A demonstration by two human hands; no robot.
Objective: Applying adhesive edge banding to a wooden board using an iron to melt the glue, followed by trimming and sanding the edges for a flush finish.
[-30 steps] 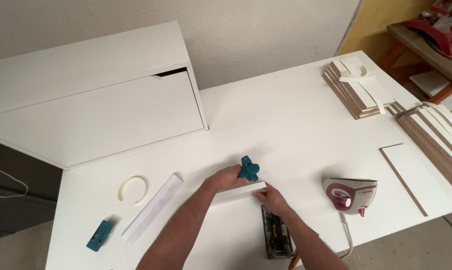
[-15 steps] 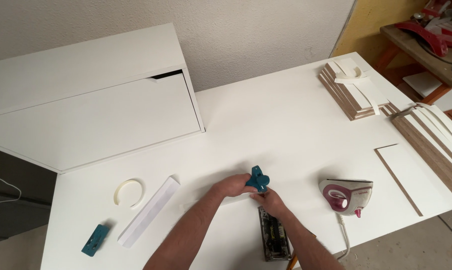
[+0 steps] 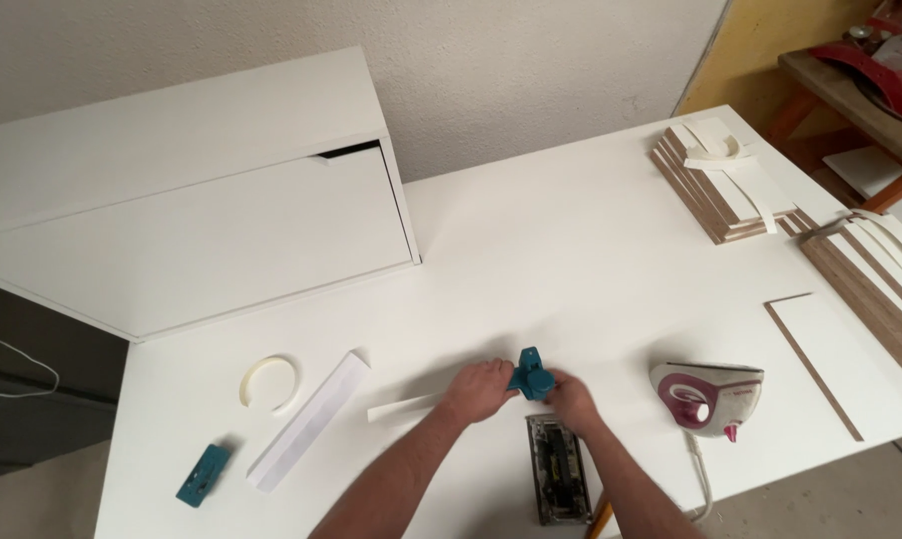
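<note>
Both hands, left hand [image 3: 479, 389] and right hand [image 3: 569, 397], close their grip on the teal edge trimmer [image 3: 533, 374]; a skewed push could tear the white edge strip [image 3: 403, 407] beneath.

A white table [image 3: 571, 240] carries a white cabinet box [image 3: 192, 220], stacked wood-edged boards [image 3: 715, 195], a white-and-maroon clothes iron [image 3: 705, 397], a curled white edging strip [image 3: 269, 382] and a small teal block [image 3: 204, 475]

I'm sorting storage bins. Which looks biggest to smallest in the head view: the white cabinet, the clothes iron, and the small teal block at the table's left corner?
1. white cabinet
2. clothes iron
3. small teal block

The gaps are clear.
</note>
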